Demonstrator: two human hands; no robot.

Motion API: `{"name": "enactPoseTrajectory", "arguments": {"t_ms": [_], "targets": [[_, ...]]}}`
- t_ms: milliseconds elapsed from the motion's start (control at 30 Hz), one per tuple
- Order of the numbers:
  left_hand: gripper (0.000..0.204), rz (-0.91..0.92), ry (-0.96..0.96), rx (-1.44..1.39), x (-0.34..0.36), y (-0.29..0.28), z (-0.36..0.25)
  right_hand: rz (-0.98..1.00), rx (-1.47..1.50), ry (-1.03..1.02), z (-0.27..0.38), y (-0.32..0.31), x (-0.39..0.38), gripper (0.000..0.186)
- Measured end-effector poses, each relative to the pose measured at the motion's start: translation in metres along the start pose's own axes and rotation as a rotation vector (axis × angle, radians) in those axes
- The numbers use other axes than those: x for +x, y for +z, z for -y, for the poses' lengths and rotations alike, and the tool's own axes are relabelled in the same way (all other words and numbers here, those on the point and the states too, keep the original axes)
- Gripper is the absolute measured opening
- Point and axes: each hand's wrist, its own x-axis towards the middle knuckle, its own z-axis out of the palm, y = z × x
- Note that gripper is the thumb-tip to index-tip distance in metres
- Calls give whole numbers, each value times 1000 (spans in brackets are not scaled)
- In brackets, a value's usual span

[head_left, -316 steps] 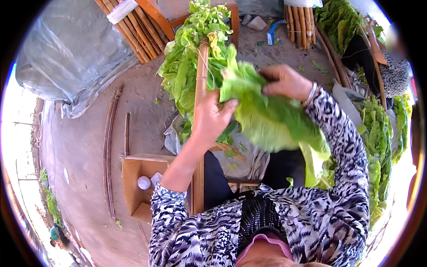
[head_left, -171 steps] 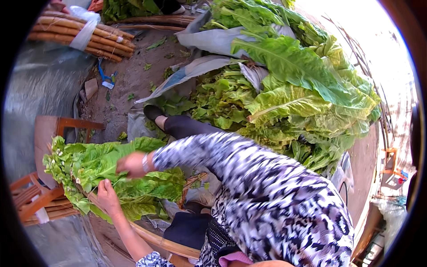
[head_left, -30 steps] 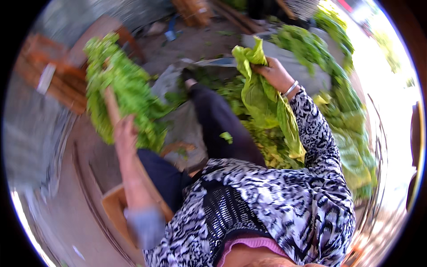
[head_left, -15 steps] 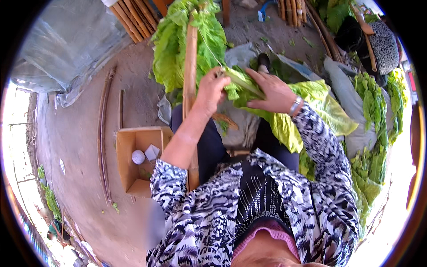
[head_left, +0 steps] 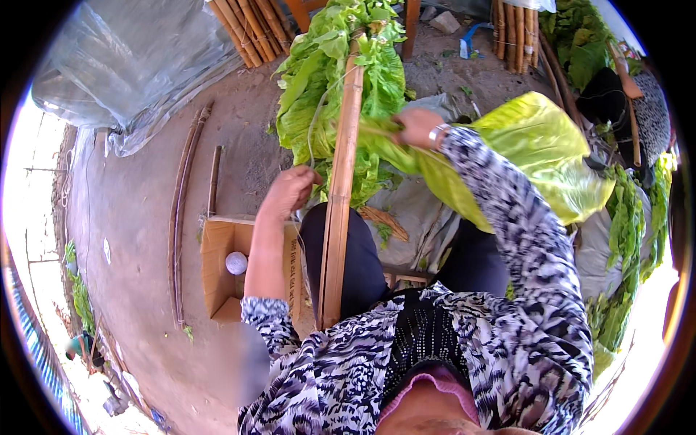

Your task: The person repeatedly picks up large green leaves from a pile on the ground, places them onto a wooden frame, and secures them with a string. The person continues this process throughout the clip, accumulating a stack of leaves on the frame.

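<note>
A pale bamboo pole [head_left: 341,196] slants from my lap up to the far side. Large green leaves [head_left: 304,94], tobacco by their look, hang bunched along both sides of its far part. Left of the pole, my left hand [head_left: 292,190] is closed on a thin white string [head_left: 312,134] that comes down from the bunch. To the right of the pole, my right hand [head_left: 420,129] is closed round the stem end of large yellow-green tobacco leaves [head_left: 536,145]. Their blades spread out to the right, partly behind my forearm. The stems near the pole are blurred.
A cardboard box [head_left: 216,279] with a ball of string [head_left: 236,263] stands left of my knee. Thin poles [head_left: 187,210] lie on the floor at left. Bundled bamboo sticks [head_left: 250,29] stand far off. More leaves [head_left: 616,254] lie on grey sheeting [head_left: 598,239] at right.
My hands have parted: the left moved down and left with the string, and the right moved slightly up, carrying the leaves. The leaf stems now reach towards the pole. The view has shifted.
</note>
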Motion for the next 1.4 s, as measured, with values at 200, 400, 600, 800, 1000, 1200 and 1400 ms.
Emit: {"name": "enactPoseTrajectory", "arguments": {"t_ms": [200,400,600,800,1000,1200,1400], "targets": [[19,148,-250,249,158,-20,74,-10,840,-391,2,74,112,48],[16,48,-138,243,174,-61,-81,-27,84,-410,0,-1,72,42],[20,-88,336,330,121,6,-171,-448,335,-60,-18,29,102,46],[18,-362,563,1044,118,134,-140,-695,701,76,13,61,128,38],[25,-309,687,1487,139,151,-117,-832,784,112,14,67,98,32],[22,-427,346,1012,80,130,-63,-813,732,48,10,96,-22,26],[28,-357,517,841,14,203,-61,-955,645,126,-115,90,-293,26]]}}
